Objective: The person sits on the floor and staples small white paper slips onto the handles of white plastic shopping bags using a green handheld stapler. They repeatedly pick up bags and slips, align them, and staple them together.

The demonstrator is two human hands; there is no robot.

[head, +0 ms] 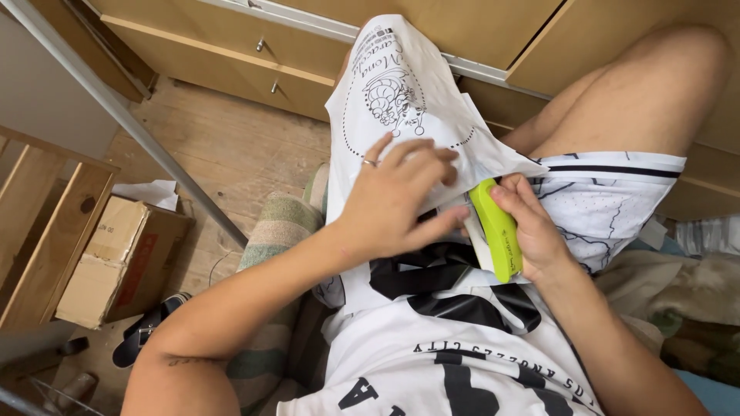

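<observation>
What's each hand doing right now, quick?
Left hand: fingers pinching the edge of the white bag on the lap.
Right hand: closed around the green stapler, its mouth at the bag's edge.

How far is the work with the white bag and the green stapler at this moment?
Done: the white bag lies on the lap, its lower edge gathered under the left hand. In hand: the right hand holds the green stapler at that edge. Left: no staple is visible in the bag, so fastening looks unfinished.

Stapler (497, 229) right of bag (401, 100) on lap; box (116, 258) far left.
</observation>
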